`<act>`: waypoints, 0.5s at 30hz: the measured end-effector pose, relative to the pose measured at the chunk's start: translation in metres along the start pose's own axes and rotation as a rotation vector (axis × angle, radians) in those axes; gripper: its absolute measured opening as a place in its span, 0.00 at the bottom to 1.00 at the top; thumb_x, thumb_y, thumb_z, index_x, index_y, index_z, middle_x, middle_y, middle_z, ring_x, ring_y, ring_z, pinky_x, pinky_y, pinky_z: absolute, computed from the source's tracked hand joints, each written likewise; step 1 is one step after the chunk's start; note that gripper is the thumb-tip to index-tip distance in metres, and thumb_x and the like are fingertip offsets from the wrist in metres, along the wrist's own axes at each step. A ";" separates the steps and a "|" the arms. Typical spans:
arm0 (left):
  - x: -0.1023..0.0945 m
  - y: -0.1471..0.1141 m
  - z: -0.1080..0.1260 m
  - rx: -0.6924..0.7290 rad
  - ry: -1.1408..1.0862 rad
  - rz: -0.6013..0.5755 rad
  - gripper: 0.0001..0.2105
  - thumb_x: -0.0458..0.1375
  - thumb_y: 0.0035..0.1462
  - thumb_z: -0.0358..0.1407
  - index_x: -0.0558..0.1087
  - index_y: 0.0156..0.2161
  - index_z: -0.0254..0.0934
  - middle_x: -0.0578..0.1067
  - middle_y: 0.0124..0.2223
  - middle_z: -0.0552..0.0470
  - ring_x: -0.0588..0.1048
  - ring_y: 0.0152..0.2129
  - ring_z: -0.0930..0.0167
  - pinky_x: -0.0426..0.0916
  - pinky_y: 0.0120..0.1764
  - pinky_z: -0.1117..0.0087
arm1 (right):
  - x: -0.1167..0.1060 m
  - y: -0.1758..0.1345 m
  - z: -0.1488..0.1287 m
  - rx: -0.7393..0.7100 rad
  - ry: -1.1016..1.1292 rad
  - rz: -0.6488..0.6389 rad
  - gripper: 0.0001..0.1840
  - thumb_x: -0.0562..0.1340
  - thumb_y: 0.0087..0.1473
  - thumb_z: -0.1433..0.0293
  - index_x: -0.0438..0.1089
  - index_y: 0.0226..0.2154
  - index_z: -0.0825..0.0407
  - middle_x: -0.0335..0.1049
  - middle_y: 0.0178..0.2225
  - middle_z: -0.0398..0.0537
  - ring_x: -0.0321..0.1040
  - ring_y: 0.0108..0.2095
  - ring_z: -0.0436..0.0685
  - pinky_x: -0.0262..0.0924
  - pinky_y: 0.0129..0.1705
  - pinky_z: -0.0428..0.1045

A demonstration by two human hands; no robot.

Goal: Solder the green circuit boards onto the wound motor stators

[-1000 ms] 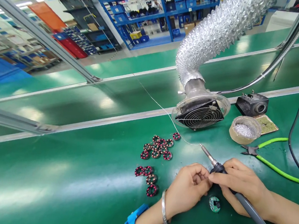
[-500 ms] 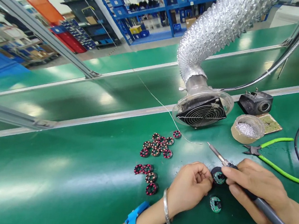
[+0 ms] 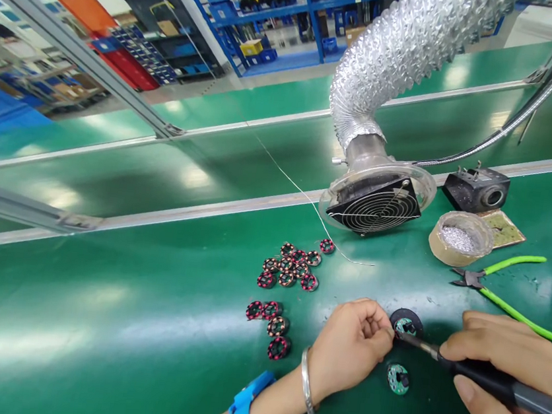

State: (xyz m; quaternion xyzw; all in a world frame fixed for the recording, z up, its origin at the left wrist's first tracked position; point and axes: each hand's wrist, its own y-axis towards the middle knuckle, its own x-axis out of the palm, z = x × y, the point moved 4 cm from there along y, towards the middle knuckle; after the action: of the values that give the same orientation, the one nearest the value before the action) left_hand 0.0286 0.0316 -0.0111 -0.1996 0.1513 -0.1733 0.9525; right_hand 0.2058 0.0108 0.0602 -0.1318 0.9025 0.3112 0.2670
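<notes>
My right hand (image 3: 510, 380) is closed around a soldering iron (image 3: 480, 376), whose tip reaches the near left edge of a round green circuit board (image 3: 406, 325). That board sits in a dark round holder (image 3: 416, 315) on the green table. My left hand (image 3: 355, 342) is pinched at the holder's left side; whatever lies between its fingertips is hidden. Just below is a second round circuit board (image 3: 398, 379), lying loose. Several small copper-wound rings (image 3: 280, 326) are spread to the left of my left hand, and more wound rings (image 3: 293, 267) lie in a cluster beyond them.
A fume extractor (image 3: 378, 205) on a silver hose hangs beyond my hands. Green-handled cutters (image 3: 518, 308), a tub of metal bits (image 3: 458, 244), a sponge tray (image 3: 502, 229) and a black iron stand (image 3: 477, 189) lie to the right. Thin solder wire (image 3: 324, 224) hangs across the rings' far side.
The soldering iron has swung down from pointing away, its tip now at the board in the holder. My right hand has moved right and turned. My left hand stays in place.
</notes>
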 end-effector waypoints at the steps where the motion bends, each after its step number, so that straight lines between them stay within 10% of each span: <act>1: 0.000 0.000 0.000 0.003 0.003 0.002 0.03 0.55 0.49 0.29 0.69 0.26 0.36 0.68 0.17 0.59 0.64 0.12 0.78 0.57 0.17 0.78 | 0.000 0.000 0.000 0.003 0.002 0.002 0.14 0.55 0.52 0.77 0.67 0.39 0.47 0.71 0.24 0.44 0.67 0.20 0.55 0.61 0.23 0.53; 15: 0.000 0.000 0.000 0.019 0.022 0.019 0.03 0.55 0.48 0.29 0.69 0.25 0.36 0.67 0.19 0.58 0.68 0.15 0.76 0.59 0.18 0.77 | -0.002 0.003 0.000 -0.062 -0.029 -0.050 0.16 0.56 0.50 0.79 0.66 0.40 0.48 0.73 0.26 0.45 0.71 0.23 0.56 0.66 0.27 0.53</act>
State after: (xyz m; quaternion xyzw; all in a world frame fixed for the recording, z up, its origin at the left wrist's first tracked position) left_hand 0.0283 0.0315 -0.0112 -0.1870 0.1621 -0.1681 0.9542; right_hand 0.2068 0.0132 0.0624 -0.1581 0.8848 0.3341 0.2838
